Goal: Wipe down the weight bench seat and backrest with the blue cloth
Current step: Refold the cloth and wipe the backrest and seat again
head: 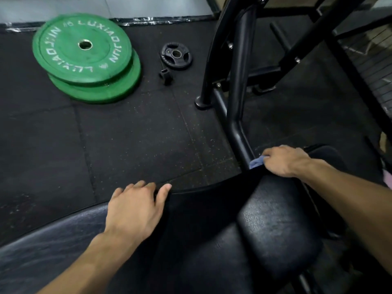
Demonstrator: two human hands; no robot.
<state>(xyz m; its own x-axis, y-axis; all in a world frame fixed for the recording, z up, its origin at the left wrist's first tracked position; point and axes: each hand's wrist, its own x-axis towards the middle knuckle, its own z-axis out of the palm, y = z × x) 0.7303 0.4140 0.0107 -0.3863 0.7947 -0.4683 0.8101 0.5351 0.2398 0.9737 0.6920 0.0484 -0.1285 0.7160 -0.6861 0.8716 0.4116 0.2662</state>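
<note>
At far edge of black padded vinyl bench pad [275,225], right hand [284,161] bunches crumpled blue cloth [256,161] for wiping; left hand [135,206], fingers flat and empty, braces the pad's side, likely steadying.

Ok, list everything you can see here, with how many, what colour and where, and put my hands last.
bumper plates: two, green, stacked flat on the floor, upper left.
small plate: one, black, flat on the floor right of the green stack.
clip: one, black, on the floor just below the small plate.
frame: one, black metal, upper right.
bench pads: two, black, lower half.
floor mat: black rubber tiles.
blue cloth: one, at the pad's far edge, under the right hand.
left hand: flat on the pad edge.
right hand: grips the blue cloth.
</note>
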